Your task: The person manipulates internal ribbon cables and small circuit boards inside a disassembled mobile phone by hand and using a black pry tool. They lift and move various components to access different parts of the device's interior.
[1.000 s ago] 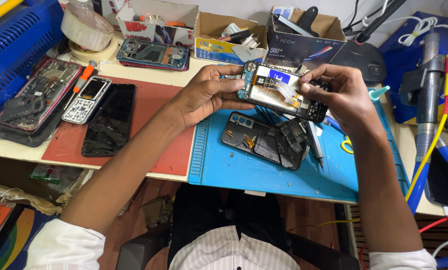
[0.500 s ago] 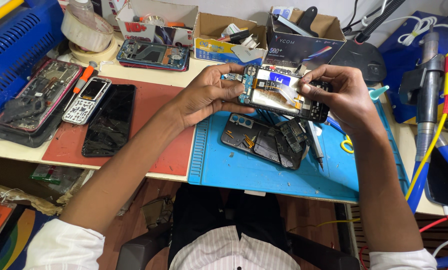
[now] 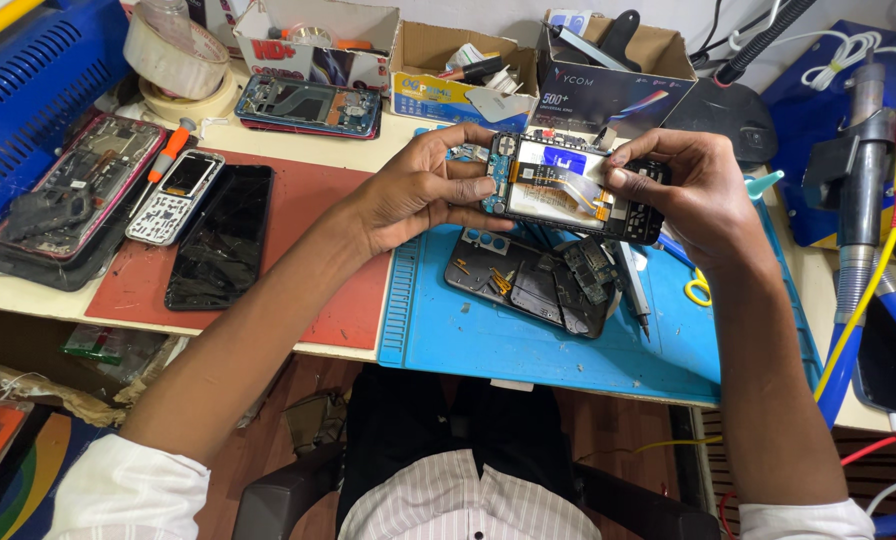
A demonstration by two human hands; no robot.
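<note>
I am holding an opened smartphone (image 3: pixel 568 188) with both hands, a little above the blue work mat (image 3: pixel 528 340), in the upper centre of the frame. Its back cover is off, so the battery, the circuit board and a flat ribbon cable (image 3: pixel 578 185) are visible.

My left hand (image 3: pixel 423 190) is closed around the left end of the phone, with the fingers curled over its upper edge and the thumb on its lower edge. My right hand (image 3: pixel 693 190) is closed on the right end, and its thumb presses on the ribbon cable.

I judge the step in hand is work on this cable, seating or freeing it. The next move calls for light, exact pressure while the left hand keeps the body firm.

The phone's long axis runs left to right in the frame, slightly lower at the right, with the open back facing up. A second dismantled phone (image 3: pixel 538 285) lies on the mat just below.
</note>
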